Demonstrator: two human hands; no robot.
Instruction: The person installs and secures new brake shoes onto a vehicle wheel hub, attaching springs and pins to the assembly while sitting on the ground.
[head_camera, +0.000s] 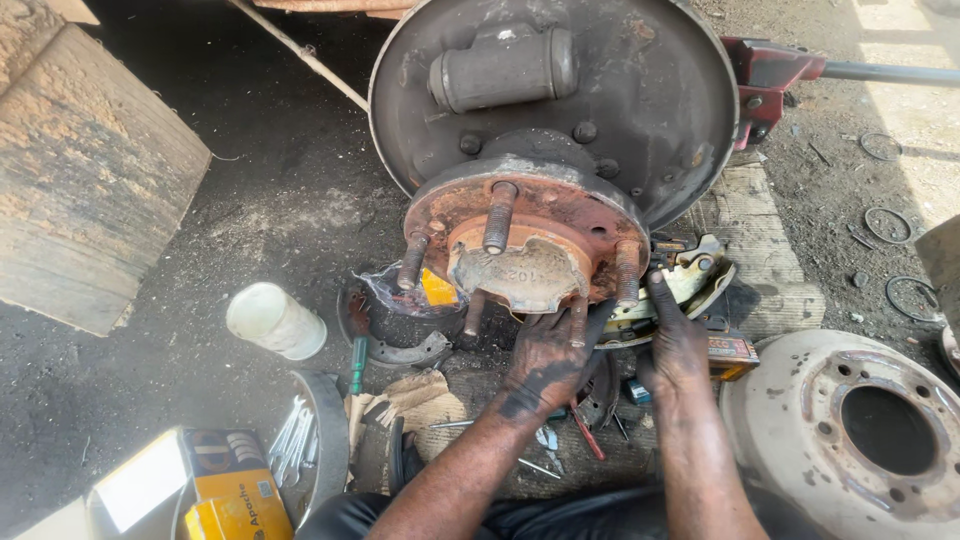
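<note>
Below the rusty, studded wheel hub (525, 235): greasy left hand (548, 355) splayed open against its underside; right hand (676, 335) grips a curved metal brake shoe (690, 280).

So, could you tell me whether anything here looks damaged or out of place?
The wheel hub is heavily rusted, and its brake drum lies off on the dirt at the right. Small tools lie scattered under both grimy hands.

Yellow-orange box (232, 495) bottom left; small orange pkg (732, 352) by right hand (675, 345).
</note>
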